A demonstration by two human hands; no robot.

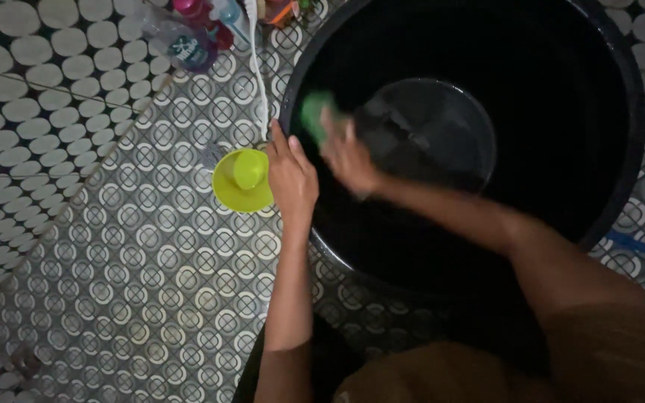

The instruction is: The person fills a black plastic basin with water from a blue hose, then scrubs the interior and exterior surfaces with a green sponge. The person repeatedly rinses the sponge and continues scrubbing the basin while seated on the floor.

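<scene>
Your right hand (pixel 349 160) is closed in a pinching grip on a green scrub sponge (pixel 315 113), pressed to the inner wall of the large black tub (pixel 621 149) near its left rim; the hand is motion-blurred. Your left hand (pixel 291 177) wraps its fingers over that same rim, grip pressed on the edge. Inside the tub lies a smaller dark basin (pixel 449 127). On the patterned tile floor (pixel 136 283), just beside the left hand, sits a yellow-green dipper (pixel 242 179); bottles (pixel 192 33) stand toward the floor's top edge. Judged step: scrubbing the wall. The next stroke calls for a steady brace on the rim.
</scene>
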